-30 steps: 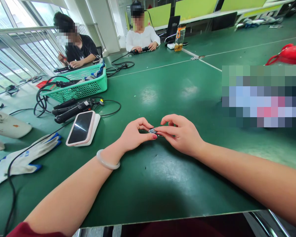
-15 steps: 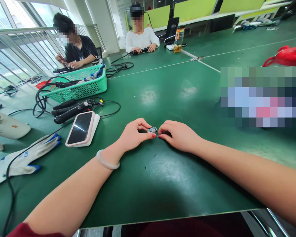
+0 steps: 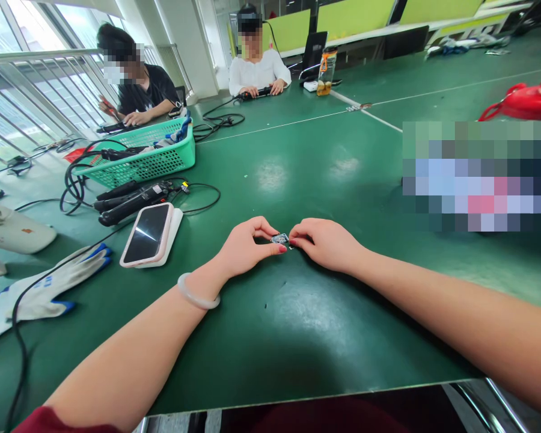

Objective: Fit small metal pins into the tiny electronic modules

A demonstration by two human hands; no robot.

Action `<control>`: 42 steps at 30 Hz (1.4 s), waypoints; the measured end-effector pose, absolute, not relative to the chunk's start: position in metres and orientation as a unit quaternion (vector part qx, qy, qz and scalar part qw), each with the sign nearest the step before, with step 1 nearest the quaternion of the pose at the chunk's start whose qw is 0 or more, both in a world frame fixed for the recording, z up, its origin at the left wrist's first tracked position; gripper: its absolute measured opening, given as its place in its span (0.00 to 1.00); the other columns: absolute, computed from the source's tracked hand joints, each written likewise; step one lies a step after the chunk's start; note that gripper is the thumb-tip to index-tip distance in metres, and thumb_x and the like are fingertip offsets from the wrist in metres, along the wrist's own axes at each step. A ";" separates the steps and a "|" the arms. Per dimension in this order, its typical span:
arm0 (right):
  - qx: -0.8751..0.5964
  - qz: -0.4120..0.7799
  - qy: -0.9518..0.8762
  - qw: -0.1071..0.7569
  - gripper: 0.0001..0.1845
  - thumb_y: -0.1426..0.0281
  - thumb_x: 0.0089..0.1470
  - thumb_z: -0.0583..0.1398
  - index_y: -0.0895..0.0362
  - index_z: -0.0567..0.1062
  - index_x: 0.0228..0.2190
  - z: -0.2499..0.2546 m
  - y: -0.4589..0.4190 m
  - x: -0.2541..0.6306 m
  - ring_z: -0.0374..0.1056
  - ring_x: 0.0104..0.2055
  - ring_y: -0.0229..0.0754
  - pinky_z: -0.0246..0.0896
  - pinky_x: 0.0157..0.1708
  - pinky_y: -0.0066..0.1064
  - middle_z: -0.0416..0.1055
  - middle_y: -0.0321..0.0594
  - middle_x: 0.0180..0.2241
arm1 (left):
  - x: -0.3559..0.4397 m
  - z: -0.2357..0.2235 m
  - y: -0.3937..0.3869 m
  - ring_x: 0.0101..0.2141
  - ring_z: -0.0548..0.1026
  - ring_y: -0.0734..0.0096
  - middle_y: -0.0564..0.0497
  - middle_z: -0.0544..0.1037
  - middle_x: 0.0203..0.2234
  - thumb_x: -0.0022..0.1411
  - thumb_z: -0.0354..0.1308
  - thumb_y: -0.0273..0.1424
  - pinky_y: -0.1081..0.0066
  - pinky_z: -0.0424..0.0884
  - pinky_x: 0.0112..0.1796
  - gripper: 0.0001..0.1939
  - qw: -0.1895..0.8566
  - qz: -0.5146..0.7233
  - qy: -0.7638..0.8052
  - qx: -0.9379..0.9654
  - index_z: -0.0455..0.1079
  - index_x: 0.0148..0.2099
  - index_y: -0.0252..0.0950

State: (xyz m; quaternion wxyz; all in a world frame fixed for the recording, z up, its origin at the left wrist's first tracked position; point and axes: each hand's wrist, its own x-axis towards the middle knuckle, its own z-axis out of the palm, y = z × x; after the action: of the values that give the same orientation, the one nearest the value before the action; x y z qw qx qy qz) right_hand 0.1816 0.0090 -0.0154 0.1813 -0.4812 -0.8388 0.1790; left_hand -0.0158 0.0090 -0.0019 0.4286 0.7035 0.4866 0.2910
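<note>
Between the thumb and fingers of my left hand point(image 3: 243, 246) is a small circuit board point(image 3: 279, 239), dark with pale markings, held just above the green table point(image 3: 315, 337). My right hand point(image 3: 327, 243) is closed in a pinch at the board's right edge, its fingertips beside my left thumb. A tiny whitish bit point(image 3: 291, 247) shows below the right fingertips; whether they grip it or the board's edge I cannot tell.
To the left lie a phone point(image 3: 149, 234), black handheld tools point(image 3: 133, 201) with cables and a white-and-blue glove point(image 3: 49, 285). A green basket point(image 3: 144, 159) stands beyond them. Two people sit at the far side. A red object point(image 3: 529, 99) lies at right, near a blurred patch.
My right hand has shifted slightly up and left, so its fingertips now meet the edge of the circuit board. My left hand has barely moved.
</note>
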 end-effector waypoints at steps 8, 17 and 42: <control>-0.433 0.178 -0.867 0.168 0.05 0.72 0.54 0.58 0.54 0.74 0.30 -0.012 0.009 0.200 0.66 0.34 0.38 0.59 0.35 0.30 0.72 0.36 0.32 | -0.016 -0.004 0.009 0.35 0.76 0.67 0.50 0.79 0.31 0.44 0.68 0.37 0.67 0.69 0.40 0.18 0.419 0.284 0.485 0.713 0.68 0.34 0.35; -0.494 0.114 -0.847 0.163 0.08 0.71 0.55 0.57 0.55 0.75 0.26 -0.009 0.010 0.200 0.67 0.34 0.41 0.60 0.35 0.33 0.72 0.38 0.31 | -0.016 -0.005 0.008 0.35 0.76 0.67 0.50 0.78 0.31 0.44 0.68 0.36 0.66 0.69 0.40 0.17 0.400 0.268 0.484 0.730 0.68 0.34 0.35; -0.397 0.068 -0.872 0.279 0.09 0.70 0.57 0.57 0.54 0.78 0.31 -0.011 -0.007 0.179 0.69 0.37 0.41 0.63 0.39 0.33 0.75 0.38 0.33 | -0.014 -0.004 0.005 0.38 0.74 0.66 0.49 0.77 0.34 0.43 0.69 0.37 0.64 0.68 0.43 0.18 0.408 0.270 0.465 0.737 0.66 0.32 0.35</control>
State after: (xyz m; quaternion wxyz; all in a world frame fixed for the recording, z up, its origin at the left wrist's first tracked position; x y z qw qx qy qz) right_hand 0.1788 -0.0069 -0.0113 0.2792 -0.3966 -0.8719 0.0681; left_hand -0.0141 0.0047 -0.0044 0.4084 0.7373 0.4652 0.2703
